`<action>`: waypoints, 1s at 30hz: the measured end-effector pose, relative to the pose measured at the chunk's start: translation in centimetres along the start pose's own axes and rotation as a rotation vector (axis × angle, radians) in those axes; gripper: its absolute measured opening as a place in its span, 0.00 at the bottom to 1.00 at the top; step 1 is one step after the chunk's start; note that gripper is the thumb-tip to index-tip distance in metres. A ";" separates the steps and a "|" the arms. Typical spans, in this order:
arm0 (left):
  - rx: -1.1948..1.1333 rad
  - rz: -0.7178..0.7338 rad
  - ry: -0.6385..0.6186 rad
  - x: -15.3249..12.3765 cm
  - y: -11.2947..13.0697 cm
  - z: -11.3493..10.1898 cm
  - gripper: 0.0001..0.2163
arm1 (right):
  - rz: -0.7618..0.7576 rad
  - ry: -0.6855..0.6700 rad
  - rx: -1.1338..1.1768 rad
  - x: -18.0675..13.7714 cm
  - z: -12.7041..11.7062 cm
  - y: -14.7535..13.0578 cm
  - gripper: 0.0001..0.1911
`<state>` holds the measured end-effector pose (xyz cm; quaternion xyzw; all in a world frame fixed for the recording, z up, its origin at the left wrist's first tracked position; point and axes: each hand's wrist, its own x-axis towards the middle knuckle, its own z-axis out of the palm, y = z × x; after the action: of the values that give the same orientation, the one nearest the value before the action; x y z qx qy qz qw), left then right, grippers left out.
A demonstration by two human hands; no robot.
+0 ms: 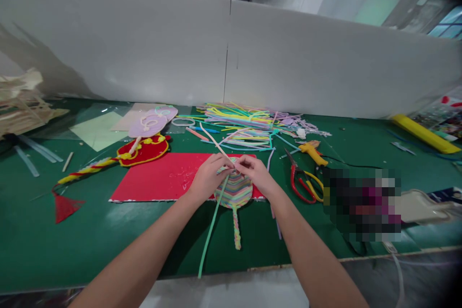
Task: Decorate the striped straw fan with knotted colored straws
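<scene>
A round fan (234, 193) in striped pastel colours, made of pipe cleaners, lies in front of me with its twisted handle (236, 231) pointing towards me. My left hand (212, 173) is closed in a pinch at the fan's upper left. From there a pale pink pipe cleaner (212, 138) slants up and away. A green pipe cleaner (211, 236) trails down from under the left fingers to the table edge. Across from it, my right hand (255, 174) pinches at the fan's top edge, where the pipe cleaners meet. The fingertips hide the exact joint.
Under the fan lies a red board (155, 178) on the green table (119, 250). Behind is a pile of pipe cleaners (241, 118). Scissors (305, 183) and a yellow glue gun (313, 153) lie right. A red fan (144, 150) with a tassel (67, 208) lies left.
</scene>
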<state>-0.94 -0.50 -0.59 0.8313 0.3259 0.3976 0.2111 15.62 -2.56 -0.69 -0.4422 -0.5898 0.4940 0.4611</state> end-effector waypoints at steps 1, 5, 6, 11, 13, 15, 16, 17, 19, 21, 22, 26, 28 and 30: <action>-0.023 -0.012 0.002 0.0 0.0 0.0 0.03 | -0.002 0.005 0.001 0.0 0.0 -0.1 0.11; -0.112 -0.072 0.036 0.1 -0.1 0.1 0.03 | 0.003 -0.003 0.020 0.0 0.1 -0.1 0.12; -0.134 -0.090 0.047 0.1 -0.2 0.1 0.03 | 0.008 -0.003 0.028 0.1 0.2 -0.1 0.12; -0.260 -0.255 0.095 0.3 0.1 0.3 0.02 | 0.031 0.001 0.090 0.0 0.5 0.0 0.12; -0.302 -0.316 0.102 0.4 0.2 0.2 0.02 | 0.046 0.001 0.108 0.0 0.6 0.0 0.12; -0.323 -0.338 0.107 0.4 0.3 0.2 0.02 | 0.059 -0.002 0.126 0.0 0.8 0.1 0.13; -0.324 -0.336 0.107 0.4 0.3 0.1 0.02 | 0.065 -0.006 0.135 0.0 0.8 0.1 0.13; -0.321 -0.331 0.105 0.4 0.3 0.1 0.02 | 0.070 -0.011 0.142 -0.1 0.8 0.2 0.13; -0.315 -0.316 0.090 0.4 0.3 0.0 0.01 | 0.083 -0.028 0.156 -0.1 0.8 0.3 0.13; -0.317 -0.301 0.069 0.4 0.4 -0.1 0.01 | 0.090 -0.051 0.164 -0.2 0.7 0.3 0.13; -0.320 -0.295 0.055 0.3 0.4 -0.1 0.01 | 0.092 -0.064 0.171 -0.2 0.6 0.2 0.13; -0.330 -0.283 0.017 0.3 0.7 -0.2 0.01 | 0.115 -0.129 0.214 -0.3 0.3 -0.1 0.14; -0.337 -0.283 0.008 0.3 0.7 -0.1 0.01 | 0.133 -0.160 0.238 -0.4 0.2 -0.3 0.14; -0.359 -0.298 0.006 0.3 0.6 0.0 0.01 | 0.147 -0.179 0.260 -0.5 0.2 -0.4 0.14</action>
<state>-0.57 -0.73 -0.07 0.7219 0.3696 0.4164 0.4110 15.53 -3.09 -0.34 -0.3752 -0.5256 0.6358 0.4228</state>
